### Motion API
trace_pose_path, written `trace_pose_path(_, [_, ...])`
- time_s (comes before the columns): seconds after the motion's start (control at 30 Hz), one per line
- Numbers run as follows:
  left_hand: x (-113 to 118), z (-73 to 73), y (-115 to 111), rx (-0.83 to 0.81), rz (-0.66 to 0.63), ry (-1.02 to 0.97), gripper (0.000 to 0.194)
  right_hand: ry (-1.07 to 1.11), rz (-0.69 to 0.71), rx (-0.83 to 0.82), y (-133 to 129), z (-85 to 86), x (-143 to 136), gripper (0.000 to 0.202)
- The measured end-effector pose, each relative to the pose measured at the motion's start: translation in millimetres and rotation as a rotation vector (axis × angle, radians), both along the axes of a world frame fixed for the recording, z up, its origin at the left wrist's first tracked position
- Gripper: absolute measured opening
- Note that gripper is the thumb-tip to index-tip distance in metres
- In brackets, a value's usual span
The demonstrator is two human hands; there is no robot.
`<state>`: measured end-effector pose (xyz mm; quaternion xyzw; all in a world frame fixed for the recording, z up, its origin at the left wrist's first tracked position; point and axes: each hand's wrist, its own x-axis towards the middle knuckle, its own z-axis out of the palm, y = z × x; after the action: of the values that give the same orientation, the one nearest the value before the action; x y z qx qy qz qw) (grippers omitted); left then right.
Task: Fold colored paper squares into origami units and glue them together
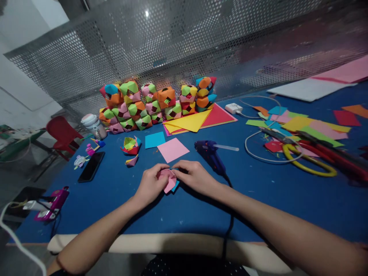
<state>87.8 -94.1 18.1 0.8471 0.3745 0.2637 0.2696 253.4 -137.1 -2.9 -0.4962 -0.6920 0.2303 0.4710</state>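
Note:
Between my two hands is a small folded paper piece point(168, 182), pink on top with blue showing at its right side. My left hand point(151, 183) grips its left edge, thumb lying over the pink face. On the other side, my right hand point(194, 175) has thumb and fingers closed at its upper right edge. Just beyond my hands lie a flat pink paper square point(173, 150) and a blue paper square point(155, 140). A partly built multicoloured paper shape point(130, 145) sits to the left, with a small folded piece point(132, 161) in front of it.
A blue glue gun point(211, 155) with its cord lies to the right. Folded paper balls point(138, 109) are stacked at the back. Paper scraps, yellow-handled scissors point(310, 165) and a charger point(233, 108) lie on the right; a phone point(91, 167) and a pink power strip point(54, 203) on the left.

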Motion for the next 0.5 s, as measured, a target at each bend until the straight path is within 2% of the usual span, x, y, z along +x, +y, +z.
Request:
trace_pose_path(0.13, [0.6, 2.8, -0.8, -0.097, 0.097, -0.100, 0.018, 0.083, -0.018, -0.040, -3.1, 6.4, -0.2, 0.018])
trace_pose_path(0.23, [0.9, 4.0, -0.6, -0.109, 0.133, -0.161, 0.017, 0.083, -0.107, 0.082, -5.8, 7.1, -0.8, 0.014])
trace_pose_path(0.33, [1.0, 3.2, 0.1, -0.107, 0.149, -0.176, 0.016, -0.036, -0.142, 0.207, -7.6, 4.0, -1.6, 0.010])
trace_pose_path(0.5, [1.3, 3.1, -0.5, -0.084, 0.128, -0.145, 0.019, -0.216, -0.195, 0.228, -7.1, -2.1, -1.8, 0.011])
